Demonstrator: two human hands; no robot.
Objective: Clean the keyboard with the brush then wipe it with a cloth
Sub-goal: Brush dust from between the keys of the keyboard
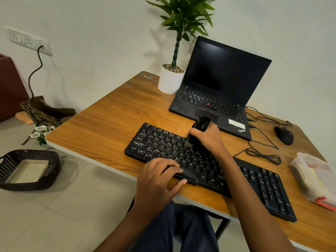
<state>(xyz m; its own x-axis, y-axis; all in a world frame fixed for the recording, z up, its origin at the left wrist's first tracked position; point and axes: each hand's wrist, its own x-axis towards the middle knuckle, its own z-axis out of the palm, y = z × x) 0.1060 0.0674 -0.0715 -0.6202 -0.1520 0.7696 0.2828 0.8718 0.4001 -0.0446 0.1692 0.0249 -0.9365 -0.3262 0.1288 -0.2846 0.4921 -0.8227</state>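
Note:
A black keyboard (160, 148) lies slanted across the wooden table (112, 120). My right hand (207, 139) grips a black brush (199, 126), its bristles down on the upper key rows near the keyboard's middle. My left hand (158, 177) rests on the keyboard's front edge, fingers over the space bar and thumb on the table beside it. A cloth packed in a clear plastic bag (314, 179) sits at the table's right edge.
An open black laptop (223, 84) stands behind the keyboard, with a white potted plant (171, 80) to its left. A black mouse (284, 135) and loose cable (263, 155) lie to the right. On the floor at left are a dark basket (27, 170) and a bag.

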